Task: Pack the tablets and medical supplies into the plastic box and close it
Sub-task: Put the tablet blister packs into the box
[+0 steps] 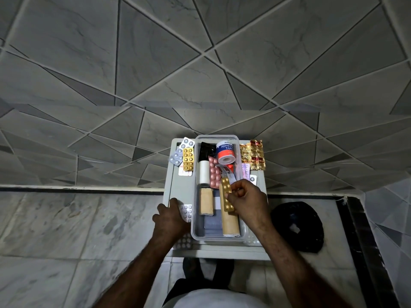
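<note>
An open clear plastic box (237,138) stands on a small grey table (178,187). Inside lie an adhesive tape roll (226,153), a pink blister strip (214,174), a white spray bottle with a black head (204,165) and tan bandage rolls (206,201). My right hand (246,201) is over the box, shut on a gold tablet strip (226,192). My left hand (170,215) rests on the table left of the box, fingers on a white tablet strip (187,211). More strips lie at the far left (188,160), and gold-red foil strips (253,156) lie right of the box.
The table stands against a grey tiled wall above a marble floor. A black bag (298,225) lies on the floor right of the table. Another white blister strip (184,241) sits at the table's near left edge. My legs are below the table.
</note>
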Available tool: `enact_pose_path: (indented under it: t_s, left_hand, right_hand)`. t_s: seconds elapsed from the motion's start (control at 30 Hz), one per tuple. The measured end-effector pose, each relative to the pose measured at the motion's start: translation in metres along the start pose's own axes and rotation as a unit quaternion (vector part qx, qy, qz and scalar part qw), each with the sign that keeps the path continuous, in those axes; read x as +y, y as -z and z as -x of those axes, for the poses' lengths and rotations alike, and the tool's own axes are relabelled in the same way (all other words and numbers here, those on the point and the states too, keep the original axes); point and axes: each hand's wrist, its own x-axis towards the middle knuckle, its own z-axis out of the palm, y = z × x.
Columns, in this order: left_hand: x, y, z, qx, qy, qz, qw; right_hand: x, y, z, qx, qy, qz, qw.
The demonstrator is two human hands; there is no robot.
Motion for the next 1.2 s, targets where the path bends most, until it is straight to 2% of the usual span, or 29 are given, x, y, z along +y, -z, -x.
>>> enact_pose_path:
  t_s: [0.33, 0.57, 0.9, 1.0, 1.1, 1.2]
  left_hand:
    - [0.007, -0.003, 0.010, -0.011, 0.021, 0.024, 0.999]
    - [0.005, -0.003, 0.014, -0.006, 0.025, 0.041, 0.999]
    - [-0.005, 0.008, 0.011, 0.021, 0.051, 0.119, 0.991]
    - [-0.008, 0.015, 0.009, 0.005, 0.042, 0.199, 0.979]
    - [-0.005, 0.023, 0.008, -0.038, 0.046, 0.244, 0.968]
    - [0.000, 0.038, 0.011, -0.028, 0.019, 0.225, 0.974]
  right_hand:
    - [0.004, -0.002, -0.003, -0.018, 0.045, 0.109, 0.993]
    - [0.006, -0.001, -0.004, -0.013, 0.048, 0.133, 0.990]
    - [0.005, 0.000, -0.004, -0.003, 0.052, 0.133, 0.990]
    - [0.004, -0.001, -0.003, -0.005, 0.057, 0.135, 0.989]
    - [0.002, -0.002, 0.000, -0.002, 0.096, 0.209, 0.973]
    - [0.001, -0.006, 0.005, -0.012, 0.144, 0.329, 0.933]
